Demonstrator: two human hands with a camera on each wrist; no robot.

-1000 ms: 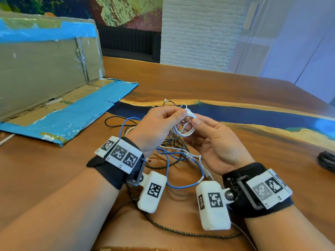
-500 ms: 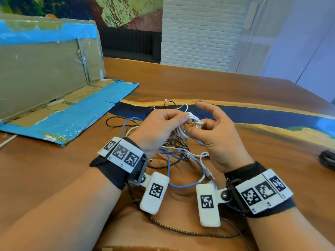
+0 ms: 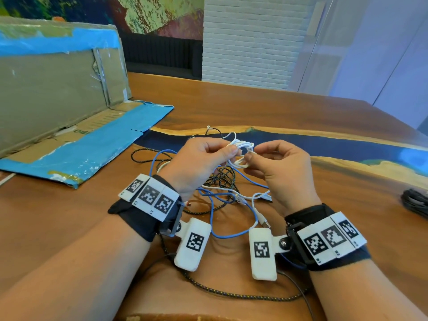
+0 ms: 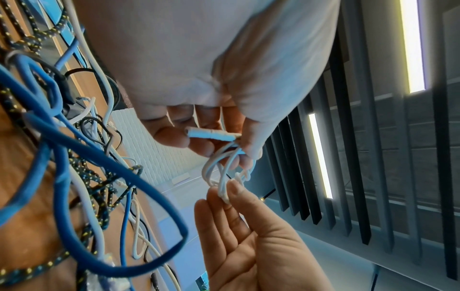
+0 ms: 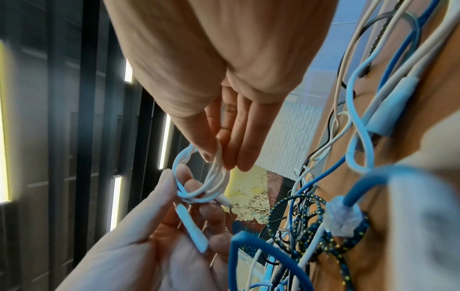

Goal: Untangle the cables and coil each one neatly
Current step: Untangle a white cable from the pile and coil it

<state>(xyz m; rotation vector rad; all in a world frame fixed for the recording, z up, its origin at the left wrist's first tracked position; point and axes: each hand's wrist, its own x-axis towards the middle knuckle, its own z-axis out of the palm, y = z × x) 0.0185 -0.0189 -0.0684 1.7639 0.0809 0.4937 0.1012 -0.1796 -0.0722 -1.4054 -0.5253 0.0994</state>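
Observation:
A thin white cable (image 3: 240, 144) is wound into a small coil that both hands hold above the table. My left hand (image 3: 231, 151) grips one side of the coil, and the cable's white plug (image 4: 211, 135) lies across its fingers. My right hand (image 3: 250, 158) pinches the opposite side between thumb and forefinger (image 5: 211, 155). The coil (image 5: 214, 185) shows several turns. Below the hands, a blue cable (image 3: 231, 237), a black braided cable (image 3: 243, 297) and more white cable lie tangled on the wooden table (image 3: 301, 117).
An opened cardboard box with blue tape (image 3: 58, 89) stands at the left, its flap lying on the table. A dark cable bundle (image 3: 416, 205) sits at the right edge. The braided cable runs close to the table's near edge.
My right hand has turned from palm-up under the coil to pinching it from the right side. The left hand has kept its hold on the coil and barely moved.

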